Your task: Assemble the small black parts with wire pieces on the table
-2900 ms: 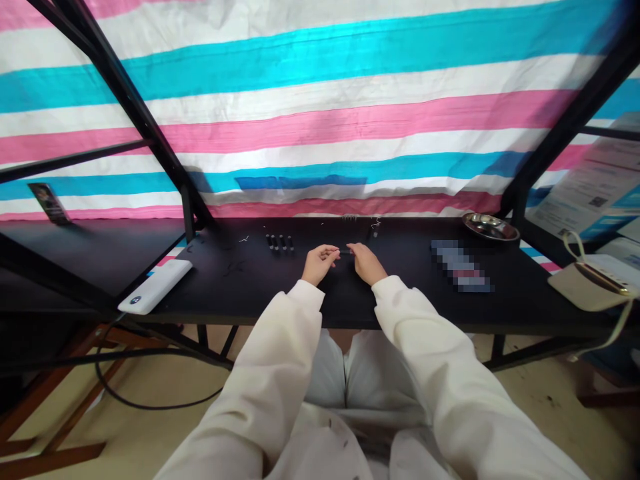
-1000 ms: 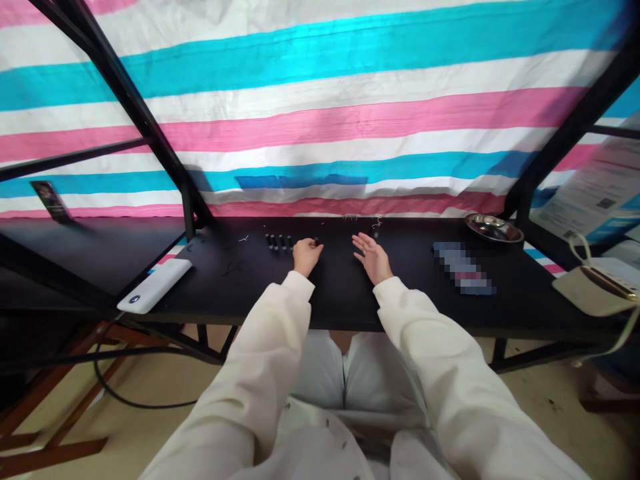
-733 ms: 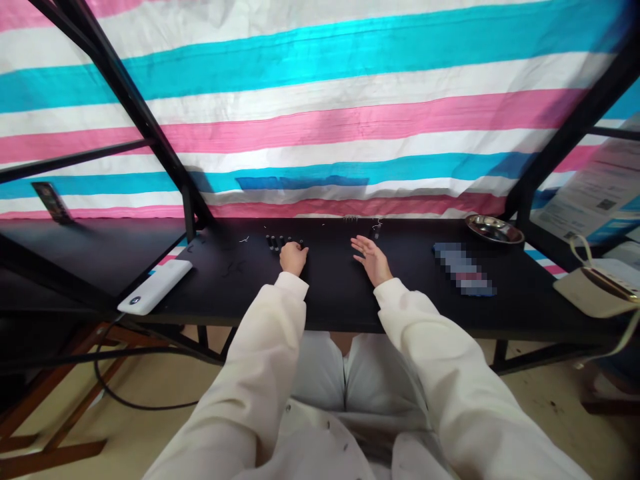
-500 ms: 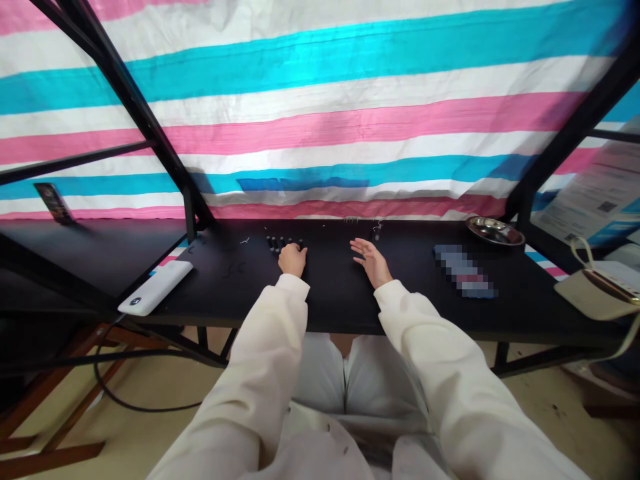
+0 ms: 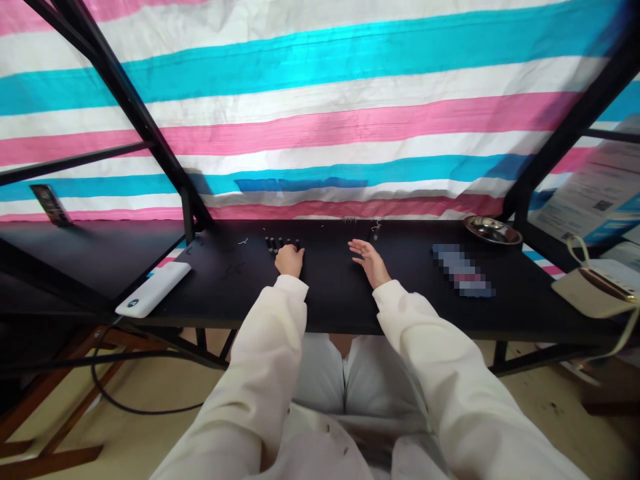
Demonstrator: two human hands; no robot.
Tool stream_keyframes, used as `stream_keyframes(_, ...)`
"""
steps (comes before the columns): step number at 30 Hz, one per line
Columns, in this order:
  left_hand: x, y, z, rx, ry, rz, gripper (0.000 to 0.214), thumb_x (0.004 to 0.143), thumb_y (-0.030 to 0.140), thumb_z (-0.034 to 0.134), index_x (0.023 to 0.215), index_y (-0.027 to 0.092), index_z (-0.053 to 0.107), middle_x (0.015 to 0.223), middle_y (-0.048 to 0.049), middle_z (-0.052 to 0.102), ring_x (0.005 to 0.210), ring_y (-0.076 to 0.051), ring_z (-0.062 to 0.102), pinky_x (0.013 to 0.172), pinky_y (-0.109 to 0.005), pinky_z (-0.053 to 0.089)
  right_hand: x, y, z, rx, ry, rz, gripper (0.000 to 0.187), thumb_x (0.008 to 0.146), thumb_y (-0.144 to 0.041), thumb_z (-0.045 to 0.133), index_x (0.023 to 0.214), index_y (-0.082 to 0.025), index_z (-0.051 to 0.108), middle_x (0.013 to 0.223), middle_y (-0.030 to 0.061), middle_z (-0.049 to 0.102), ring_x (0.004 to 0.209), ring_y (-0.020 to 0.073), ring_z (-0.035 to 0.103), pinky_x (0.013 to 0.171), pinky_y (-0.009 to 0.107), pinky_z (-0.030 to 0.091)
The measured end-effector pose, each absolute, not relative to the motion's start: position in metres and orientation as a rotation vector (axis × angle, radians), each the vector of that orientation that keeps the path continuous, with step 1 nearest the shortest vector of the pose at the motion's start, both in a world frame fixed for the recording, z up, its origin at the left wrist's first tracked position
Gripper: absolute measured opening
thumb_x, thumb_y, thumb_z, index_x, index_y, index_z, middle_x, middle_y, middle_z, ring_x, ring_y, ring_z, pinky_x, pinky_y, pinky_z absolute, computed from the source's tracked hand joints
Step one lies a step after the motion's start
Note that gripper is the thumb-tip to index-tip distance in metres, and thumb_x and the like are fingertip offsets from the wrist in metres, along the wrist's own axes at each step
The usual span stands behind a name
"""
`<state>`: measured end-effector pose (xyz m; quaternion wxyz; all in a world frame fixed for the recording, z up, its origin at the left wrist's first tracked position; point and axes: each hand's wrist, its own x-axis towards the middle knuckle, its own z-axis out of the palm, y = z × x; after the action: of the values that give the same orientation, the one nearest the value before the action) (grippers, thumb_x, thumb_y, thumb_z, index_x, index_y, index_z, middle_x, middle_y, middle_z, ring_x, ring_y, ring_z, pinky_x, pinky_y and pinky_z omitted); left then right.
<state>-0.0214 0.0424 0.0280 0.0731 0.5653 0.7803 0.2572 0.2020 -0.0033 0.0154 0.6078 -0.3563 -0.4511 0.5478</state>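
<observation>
Several short black cylinders with greyish ends [image 5: 269, 245] stand in a small group on the black table [image 5: 333, 300]. My left hand [image 5: 289, 260] is right at them, resting low over the tabletop with its fingers curled and the thumb toward the right. What is in those fingers, if anything, is hidden by the back of the hand. To the right, my right hand [image 5: 371, 263] hovers just above or on the table, its fingers stretched out and apart, holding nothing. A small greyish piece [image 5: 376, 235] lies behind it, too small to name.
A white power bank [image 5: 155, 288] with a cable lies at the left edge. At the right are a blurred-out flat object [image 5: 463, 272], a shiny metal dish [image 5: 493, 230] and a cream bag [image 5: 593, 293]. Black metal posts [image 5: 150, 133] and a striped sheet [image 5: 350, 120] stand behind.
Almost nothing differs. The whole view has shifted slightly, and both hands keep their poses and places over the table.
</observation>
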Motion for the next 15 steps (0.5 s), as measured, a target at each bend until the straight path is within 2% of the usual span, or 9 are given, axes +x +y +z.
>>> stream_keyframes(7,-0.022,0.04,0.031,1.651,2.341,0.769,0.027,0.073,0.041,0.061,0.087,0.019,0.069,0.086,-0.0136,0.069,0.088,-0.027,0.063,0.072,-0.033,0.045,0.203,-0.001,0.013,-0.822,-1.022,1.187,0.038,0.063,-0.03,0.045,0.099,-0.026,0.057,0.11,0.003,0.063,0.107,0.0224,0.053,0.083,0.037,0.042)
stream_keyframes(12,-0.025,0.033,0.03,1.633,2.353,0.765,0.025,0.072,0.042,0.062,0.082,0.02,0.069,0.086,-0.0127,0.068,0.085,-0.027,0.063,0.07,-0.032,0.044,0.215,0.013,0.004,-1.048,-0.812,0.824,0.03,0.068,-0.034,0.045,0.094,-0.022,0.053,0.093,0.004,0.064,0.08,0.0173,0.059,0.067,0.03,0.045)
stream_keyframes(15,-0.022,0.028,0.029,1.75,2.298,0.832,0.027,0.075,0.046,0.058,0.075,0.021,0.068,0.079,-0.0097,0.068,0.08,-0.024,0.063,0.067,-0.03,0.042,0.233,0.029,-0.002,-1.315,-0.72,0.665,0.033,0.065,-0.029,0.049,0.096,-0.02,0.053,0.087,0.0041,0.064,0.074,0.0168,0.058,0.068,0.031,0.046)
